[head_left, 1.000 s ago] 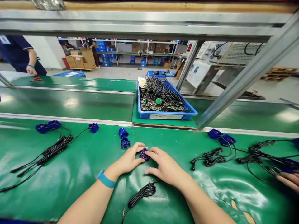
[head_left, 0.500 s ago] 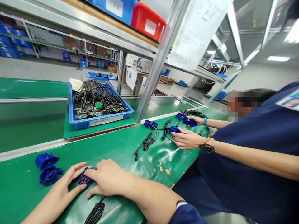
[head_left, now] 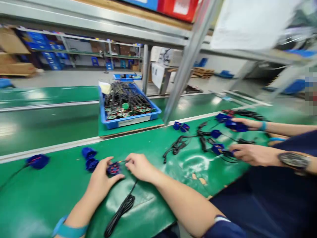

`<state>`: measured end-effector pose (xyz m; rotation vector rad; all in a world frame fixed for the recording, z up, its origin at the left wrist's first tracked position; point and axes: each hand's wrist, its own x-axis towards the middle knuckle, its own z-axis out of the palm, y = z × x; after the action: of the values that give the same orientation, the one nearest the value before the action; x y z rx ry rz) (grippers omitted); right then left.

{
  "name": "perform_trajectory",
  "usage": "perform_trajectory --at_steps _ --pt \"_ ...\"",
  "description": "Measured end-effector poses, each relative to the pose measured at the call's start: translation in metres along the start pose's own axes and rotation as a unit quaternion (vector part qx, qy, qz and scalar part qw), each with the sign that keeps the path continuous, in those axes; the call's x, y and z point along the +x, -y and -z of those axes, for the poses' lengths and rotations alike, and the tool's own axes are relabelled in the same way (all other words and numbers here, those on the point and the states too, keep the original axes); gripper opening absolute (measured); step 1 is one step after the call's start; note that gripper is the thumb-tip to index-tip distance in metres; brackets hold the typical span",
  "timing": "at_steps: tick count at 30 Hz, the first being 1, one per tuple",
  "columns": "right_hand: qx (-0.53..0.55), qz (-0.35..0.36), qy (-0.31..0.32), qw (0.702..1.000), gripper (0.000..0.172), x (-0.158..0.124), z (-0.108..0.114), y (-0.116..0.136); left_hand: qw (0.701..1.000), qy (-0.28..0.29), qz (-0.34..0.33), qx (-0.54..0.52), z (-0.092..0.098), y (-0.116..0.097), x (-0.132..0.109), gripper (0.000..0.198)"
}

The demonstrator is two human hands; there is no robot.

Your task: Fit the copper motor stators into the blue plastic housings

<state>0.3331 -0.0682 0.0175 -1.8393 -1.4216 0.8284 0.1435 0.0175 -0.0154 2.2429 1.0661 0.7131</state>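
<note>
My left hand [head_left: 100,180] rests on the green belt [head_left: 49,195] and grips a small blue housing [head_left: 113,168] with red parts inside. My right hand [head_left: 139,166] is closed just right of the housing, pinching at its edge where a black cable comes out. That bundled black cable [head_left: 122,208] trails toward me between my forearms. Two empty blue housings [head_left: 89,159] lie just left of my left hand.
A blue tray [head_left: 128,121] full of black cables and green boards sits beyond the belt. A co-worker on my right handles blue housings [head_left: 224,148] and cables with both hands. Another blue housing [head_left: 37,161] lies far left. A slanted metal post [head_left: 183,69] rises mid-frame.
The view has swung back to the left and blurred. My right hand has slid from on top of the housing to its right side. The co-worker's hands keep working on the cables.
</note>
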Motion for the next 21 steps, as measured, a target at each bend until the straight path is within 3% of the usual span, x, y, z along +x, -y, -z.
perform_trajectory --at_steps 4,9,12,15,21 --pt "0.046 0.013 0.009 0.999 0.017 0.003 -0.003 -0.004 0.998 0.058 -0.007 -0.018 0.007 -0.014 -0.008 0.081" --pt "0.059 0.013 0.031 0.998 0.020 -0.001 -0.001 -0.005 0.989 0.138 -0.030 -0.054 0.010 -0.019 -0.015 0.060" --pt "0.032 0.006 0.015 0.999 0.023 -0.004 -0.001 -0.003 0.990 0.129 -0.012 -0.056 0.004 -0.013 -0.016 0.047" --pt "0.034 -0.008 -0.004 0.999 0.017 -0.005 -0.002 -0.002 0.995 0.096 -0.010 -0.032 -0.001 -0.010 -0.016 0.052" --pt "0.099 -0.029 0.015 0.995 0.010 -0.007 -0.002 0.001 0.989 0.091 -0.117 0.000 0.006 -0.015 -0.019 0.040"
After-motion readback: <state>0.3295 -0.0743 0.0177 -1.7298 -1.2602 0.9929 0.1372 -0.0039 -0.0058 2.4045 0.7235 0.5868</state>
